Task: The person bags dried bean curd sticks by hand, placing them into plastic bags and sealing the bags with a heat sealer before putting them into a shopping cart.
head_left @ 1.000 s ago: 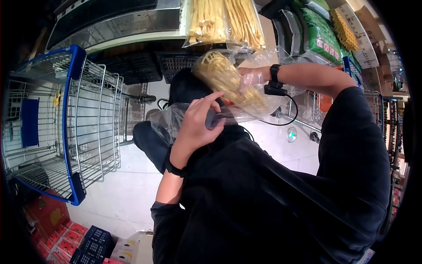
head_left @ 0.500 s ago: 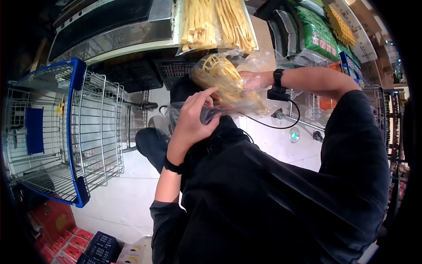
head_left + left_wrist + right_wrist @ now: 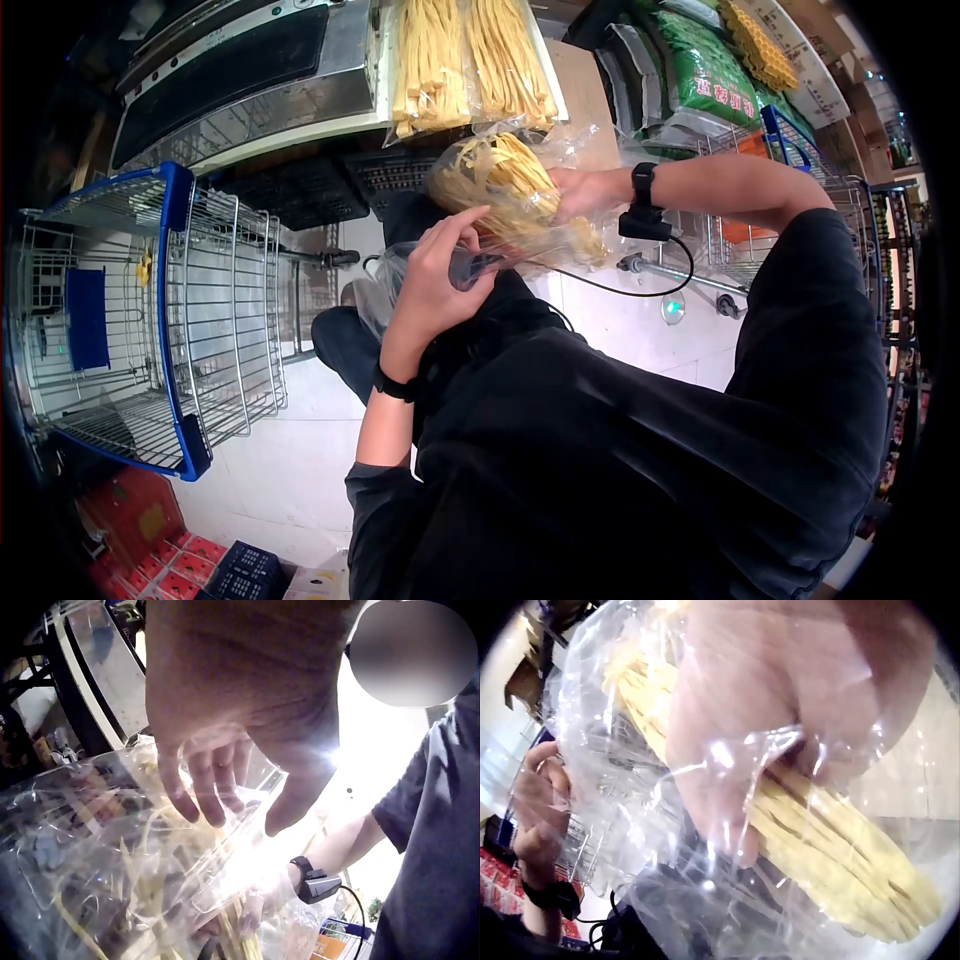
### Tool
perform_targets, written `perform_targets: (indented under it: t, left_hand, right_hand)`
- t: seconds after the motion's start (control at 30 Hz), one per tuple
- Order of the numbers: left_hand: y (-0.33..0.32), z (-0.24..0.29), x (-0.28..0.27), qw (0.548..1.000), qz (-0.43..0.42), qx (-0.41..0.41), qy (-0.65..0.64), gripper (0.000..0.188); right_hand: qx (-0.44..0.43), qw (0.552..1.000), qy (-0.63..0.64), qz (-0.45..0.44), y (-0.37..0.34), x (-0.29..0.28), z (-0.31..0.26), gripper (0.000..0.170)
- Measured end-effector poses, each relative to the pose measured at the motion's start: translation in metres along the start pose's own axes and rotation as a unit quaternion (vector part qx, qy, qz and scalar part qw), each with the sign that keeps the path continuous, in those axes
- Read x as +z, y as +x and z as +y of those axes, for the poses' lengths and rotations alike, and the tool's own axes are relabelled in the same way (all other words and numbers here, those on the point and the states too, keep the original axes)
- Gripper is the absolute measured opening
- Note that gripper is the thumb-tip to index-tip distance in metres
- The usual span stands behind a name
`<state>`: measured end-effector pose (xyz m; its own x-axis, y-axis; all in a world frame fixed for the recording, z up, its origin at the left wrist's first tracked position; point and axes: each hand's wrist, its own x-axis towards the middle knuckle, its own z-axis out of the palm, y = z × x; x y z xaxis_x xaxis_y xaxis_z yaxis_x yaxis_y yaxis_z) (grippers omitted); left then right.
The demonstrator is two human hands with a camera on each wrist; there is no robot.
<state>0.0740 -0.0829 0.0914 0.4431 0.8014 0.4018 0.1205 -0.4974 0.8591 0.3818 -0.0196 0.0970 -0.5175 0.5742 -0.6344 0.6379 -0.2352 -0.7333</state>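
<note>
A clear plastic bag [image 3: 385,290] spreads between both hands, with a bundle of yellow strips [image 3: 508,170] inside it. My right hand [image 3: 590,192] is within the bag and grips the bundle; in the right wrist view the fingers of the right hand [image 3: 742,735] curl round the strips [image 3: 840,862] under clear film. My left hand [image 3: 445,268] is at the bag's near side, fingers bent loosely and thumb apart. In the left wrist view the left hand [image 3: 240,712] has its fingertips against the film [image 3: 67,825]; whether it pinches the film is unclear.
Two bagged bundles of yellow strips [image 3: 430,65] lie on a white-edged counter ahead. A blue-handled cart [image 3: 180,330] stands at the left, another cart [image 3: 790,140] at the right. Green packages [image 3: 705,75] are stacked at the back right; dark crates [image 3: 300,190] sit beneath the counter.
The camera view has shifted slightly. My left hand has come a little closer to the bundle, and the bundle sits more upright in the bag. My right hand keeps its grip.
</note>
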Motion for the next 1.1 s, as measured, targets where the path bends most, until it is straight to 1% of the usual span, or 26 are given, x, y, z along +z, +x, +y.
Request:
perform_targets:
  t: [0.07,0.1,0.13,0.17,0.2,0.23,0.27,0.3,0.33,0.37,0.43,0.47,0.53,0.57,0.63,0.67,0.73,0.8,0.87,0.93,0.97,1.03,1.07,1.1]
  left_hand:
    - [0.000,-0.001,-0.001,1.000,0.000,0.010,0.009,0.067]
    - [-0.001,-0.002,0.000,1.000,0.000,0.010,0.010,0.067]
    - [-0.001,-0.005,0.002,1.000,0.009,0.005,0.014,0.071]
    - [0.000,-0.008,0.004,1.000,0.018,0.000,0.019,0.075]
    - [0.000,-0.011,0.007,1.000,0.019,0.001,0.020,0.075]
    - [0.001,-0.015,0.009,0.999,0.027,-0.022,0.005,0.081]
    - [0.001,-0.020,0.011,0.998,0.034,-0.046,-0.009,0.086]
    - [0.000,-0.029,0.013,0.998,0.036,-0.047,-0.006,0.086]
    - [0.000,-0.039,0.016,0.997,0.035,-0.063,-0.015,0.091]
    - [-0.001,-0.050,0.018,0.996,0.033,-0.080,-0.024,0.097]
    - [-0.001,-0.064,0.022,0.995,0.028,-0.093,-0.021,0.100]
    - [-0.001,-0.069,0.024,0.994,0.020,-0.105,-0.021,0.104]
    - [0.000,-0.072,0.024,0.994,0.025,-0.101,-0.011,0.105]
    - [0.000,-0.072,0.024,0.994,0.027,-0.104,-0.016,0.105]
    - [-0.002,-0.074,0.023,0.994,0.029,-0.108,-0.021,0.105]
    - [-0.003,-0.074,0.023,0.994,0.025,-0.099,-0.024,0.104]
    - [-0.002,-0.074,0.022,0.995,0.021,-0.090,-0.027,0.103]
    - [-0.002,-0.074,0.022,0.997,0.021,-0.074,-0.030,0.102]
    - [-0.002,-0.073,0.022,0.996,0.017,-0.081,-0.034,0.101]
    - [-0.003,-0.072,0.021,0.995,0.015,-0.088,-0.038,0.101]
    - [-0.003,-0.072,0.021,0.996,0.014,-0.084,-0.034,0.101]
    - [-0.004,-0.072,0.021,0.996,0.014,-0.081,-0.029,0.101]
    - [-0.005,-0.072,0.021,0.996,0.013,-0.082,-0.032,0.101]
    - [-0.005,-0.072,0.021,0.996,0.012,-0.084,-0.034,0.101]
  right_hand:
    - [-0.017,1.000,0.005,-0.008,0.003,0.000,0.007,0.072]
    - [-0.049,0.998,0.036,-0.028,0.008,-0.003,0.020,0.074]
    - [-0.080,0.993,0.065,-0.048,0.012,-0.004,0.024,0.076]
    - [-0.081,0.993,0.064,-0.048,0.016,-0.005,0.028,0.076]
    - [-0.152,0.983,0.084,-0.068,0.020,-0.002,0.024,0.070]
    - [-0.221,0.966,0.104,-0.089,0.024,0.001,0.020,0.063]
    - [-0.223,0.965,0.103,-0.091,0.028,0.005,0.016,0.063]
    - [-0.201,0.958,0.167,-0.116,0.030,0.012,0.004,0.065]
    - [-0.178,0.946,0.230,-0.141,0.033,0.016,-0.002,0.067]
    - [-0.178,0.946,0.230,-0.146,0.042,0.017,0.002,0.067]
    - [-0.272,0.941,0.184,-0.082,0.069,0.019,0.015,0.071]
    - [-0.273,0.940,0.184,-0.088,0.077,0.017,0.018,0.071]
    - [-0.133,0.985,0.072,-0.087,0.090,0.014,0.018,0.073]
    - [-0.133,0.984,0.072,-0.089,0.093,0.014,0.019,0.073]
    - [-0.104,0.982,0.095,-0.124,0.096,0.011,0.028,0.069]
    - [-0.104,0.982,0.096,-0.125,0.098,0.011,0.033,0.069]
    - [-0.119,0.970,0.147,-0.156,0.104,0.011,0.041,0.062]
    - [-0.124,0.967,0.152,-0.162,0.109,0.013,0.048,0.062]
    - [-0.129,0.965,0.155,-0.169,0.111,0.014,0.051,0.061]
    - [-0.098,0.986,0.070,-0.113,0.107,0.017,0.043,0.057]
    - [-0.097,0.986,0.070,-0.115,0.108,0.019,0.045,0.057]
    - [-0.159,0.983,0.056,-0.079,0.110,0.023,0.049,0.054]
    - [-0.159,0.983,0.055,-0.080,0.110,0.023,0.051,0.054]
    - [-0.179,0.976,0.078,-0.092,0.108,0.024,0.047,0.052]
